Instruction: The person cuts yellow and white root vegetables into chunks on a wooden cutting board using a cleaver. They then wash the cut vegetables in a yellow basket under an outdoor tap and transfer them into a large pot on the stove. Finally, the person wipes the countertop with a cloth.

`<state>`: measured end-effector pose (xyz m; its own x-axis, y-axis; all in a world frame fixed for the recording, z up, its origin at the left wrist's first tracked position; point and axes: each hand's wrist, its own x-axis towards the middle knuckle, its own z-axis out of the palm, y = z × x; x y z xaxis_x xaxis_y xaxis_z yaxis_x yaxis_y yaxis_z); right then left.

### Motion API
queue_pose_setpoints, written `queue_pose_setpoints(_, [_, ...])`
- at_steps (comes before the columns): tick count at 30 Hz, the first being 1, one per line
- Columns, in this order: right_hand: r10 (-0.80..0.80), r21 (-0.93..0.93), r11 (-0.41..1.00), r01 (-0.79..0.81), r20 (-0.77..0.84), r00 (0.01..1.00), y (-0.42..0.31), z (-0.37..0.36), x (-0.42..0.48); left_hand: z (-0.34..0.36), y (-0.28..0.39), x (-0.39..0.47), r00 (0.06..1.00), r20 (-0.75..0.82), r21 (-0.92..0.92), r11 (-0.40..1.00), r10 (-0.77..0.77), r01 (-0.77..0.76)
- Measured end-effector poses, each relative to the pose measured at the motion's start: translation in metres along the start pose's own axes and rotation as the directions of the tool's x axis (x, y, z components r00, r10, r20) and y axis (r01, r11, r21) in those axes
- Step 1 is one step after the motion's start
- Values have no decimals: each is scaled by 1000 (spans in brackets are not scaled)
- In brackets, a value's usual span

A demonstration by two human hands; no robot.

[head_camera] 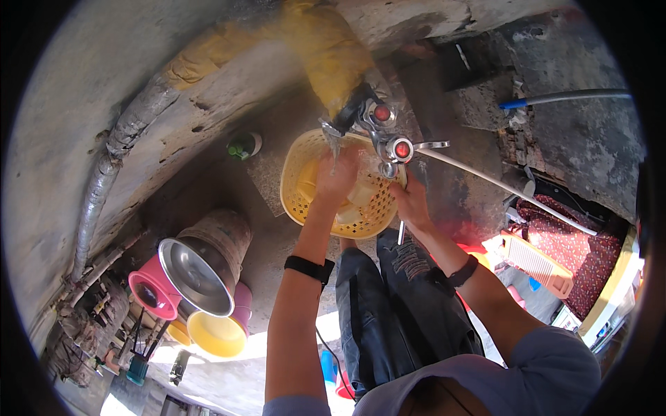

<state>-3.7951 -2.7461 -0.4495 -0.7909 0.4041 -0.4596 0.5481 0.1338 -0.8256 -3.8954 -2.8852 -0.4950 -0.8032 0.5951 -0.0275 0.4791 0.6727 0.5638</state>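
A pale yellow plastic basket (292, 205) with small cut-out holes is below a metal faucet (387, 138) with two red-centred knobs. Water (334, 148) runs from the spout onto my left hand (335, 174), which is down inside the basket. Its fingers are blurred by the water, so whether they grip anything is hidden. Beside that hand in the basket are a yellow object (308, 179) and pale, translucent pieces (361, 193), too unclear to name. My right hand (412, 200) holds the basket's right rim, close below the faucet.
A green bottle (243, 146) is on the floor by the wall. At left are a metal basin (195, 275), a pink basin (151, 291) and a yellow basin (217, 335). A thin white pipe (499, 183) runs to the right, above a washboard (538, 262). A grey hose (572, 95) juts in at right.
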Motion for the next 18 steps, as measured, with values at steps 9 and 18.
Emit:
queue_pose_setpoints(9, [46, -68, 997, -45, 17, 999, -7, 3, 2, 0, 58, -16, 853, 430, 418, 903, -297, 104])
queue_pose_setpoints(18, [76, -9, 997, -76, -18, 997, 5, 9, 9, -3, 44, 25, 866, 176, -875, 328, -468, 356])
